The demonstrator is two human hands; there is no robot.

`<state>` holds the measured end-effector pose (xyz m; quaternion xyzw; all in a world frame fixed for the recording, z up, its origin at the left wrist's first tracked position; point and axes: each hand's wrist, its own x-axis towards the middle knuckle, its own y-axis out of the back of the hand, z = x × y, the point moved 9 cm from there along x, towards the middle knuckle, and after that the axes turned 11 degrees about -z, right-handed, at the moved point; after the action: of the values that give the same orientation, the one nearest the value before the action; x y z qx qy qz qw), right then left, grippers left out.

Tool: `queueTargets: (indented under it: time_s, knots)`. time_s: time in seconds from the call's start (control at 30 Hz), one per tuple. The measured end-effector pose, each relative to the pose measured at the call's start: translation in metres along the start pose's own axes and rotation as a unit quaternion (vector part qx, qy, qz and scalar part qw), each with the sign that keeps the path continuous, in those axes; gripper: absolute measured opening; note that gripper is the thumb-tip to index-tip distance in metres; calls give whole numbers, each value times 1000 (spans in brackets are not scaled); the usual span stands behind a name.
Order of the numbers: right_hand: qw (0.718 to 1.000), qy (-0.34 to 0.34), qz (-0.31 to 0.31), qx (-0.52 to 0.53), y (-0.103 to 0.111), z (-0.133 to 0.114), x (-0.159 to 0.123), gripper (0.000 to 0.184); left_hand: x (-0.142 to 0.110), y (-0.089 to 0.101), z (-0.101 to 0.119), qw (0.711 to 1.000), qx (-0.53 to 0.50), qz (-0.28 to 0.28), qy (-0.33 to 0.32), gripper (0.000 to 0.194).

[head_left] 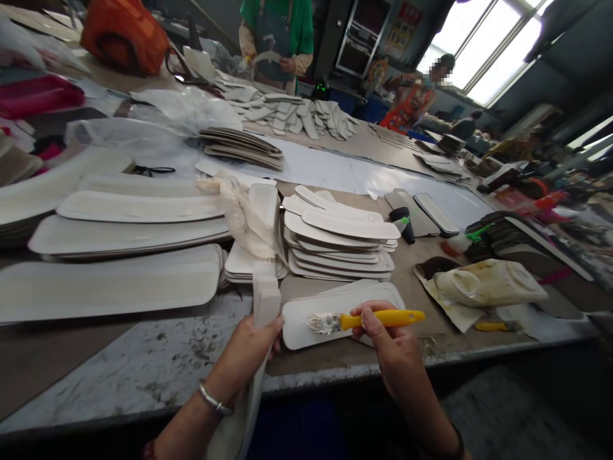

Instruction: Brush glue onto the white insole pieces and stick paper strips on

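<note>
My right hand [390, 338] is closed around the yellow handle of a brush [383, 319]. Its bristles, caked with white stuff, are over a pale, rounded-end panel [297, 319] at the table's front edge. My left hand [253, 345] grips a long off-white strip [266, 300] beside that panel's left end. The strip runs up across a stack of panels and hangs down past the table edge below my hand. A bunched, cream-coloured length of material [246, 217] lies just beyond it. Behind the brush rises a pile of white curved panels [340, 236].
More stacked long panels [110, 278] lie to the left. On the right are a stained cream container [488, 283], a second yellow-handled brush [493, 326] and a small bottle with a green tip [457, 244]. Across the table a person in green [275, 38] holds a curved piece.
</note>
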<state>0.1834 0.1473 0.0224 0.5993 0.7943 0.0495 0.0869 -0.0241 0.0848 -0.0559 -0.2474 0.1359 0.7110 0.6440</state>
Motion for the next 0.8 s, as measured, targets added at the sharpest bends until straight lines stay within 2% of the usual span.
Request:
queueTargets:
  time_s: [0.17,0.23,0.4,0.57,0.67,0.8]
  knots:
    - [999,9,-49,-16,-26,-9,-1,24,0,1,-2,1000,14,-1,3,33]
    - [998,1,-45,-38,-25,-4,0,24,0,1,-4,1000,15,-2,3,32]
    - [986,12,24,-162,22,0,1,24,-2,3,-7,1000,24,11,-2,35]
    - [948,40,89,-302,71,-11,-3,23,3,8,-18,998,51,22,-3,40]
    - [917,93,118,-370,85,-25,-5,22,4,11,-23,997,58,45,-1,42]
    - [882,155,128,-427,91,-40,-8,19,-3,9,-15,997,32,64,-3,38]
